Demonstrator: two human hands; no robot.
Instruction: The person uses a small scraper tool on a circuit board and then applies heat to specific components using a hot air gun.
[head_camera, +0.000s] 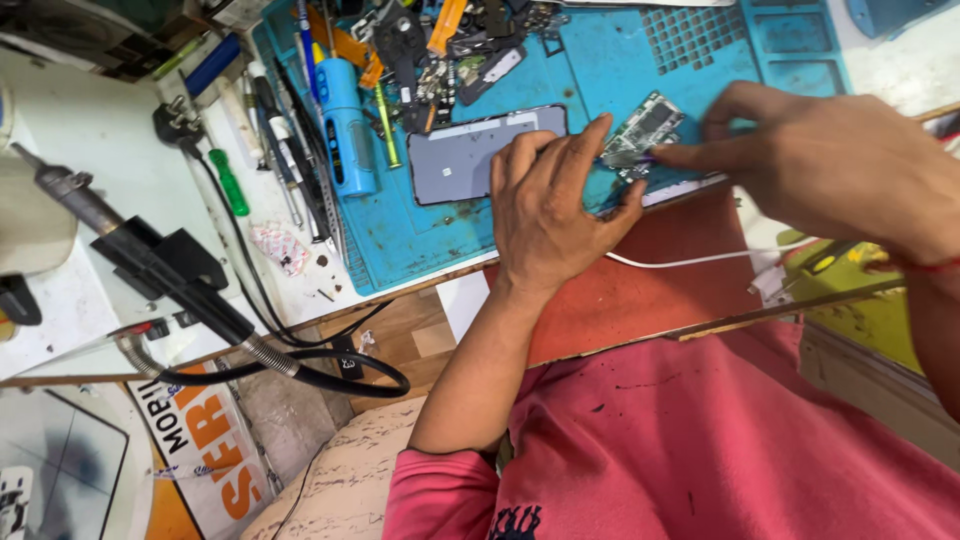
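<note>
My left hand lies flat on the blue work mat, its fingers resting over the right end of a grey phone body and reaching toward a small green circuit board. My right hand comes in from the right with fingers pinched close together at the board's lower edge. A thin tool may be between them; I cannot make it out. The board lies on the mat just right of the phone.
Screwdrivers, tweezers and a blue cylindrical tool line the mat's left side. Loose phone parts crowd the back. A black hot-air handle with a coiled hose lies at left. A white cable crosses the red surface.
</note>
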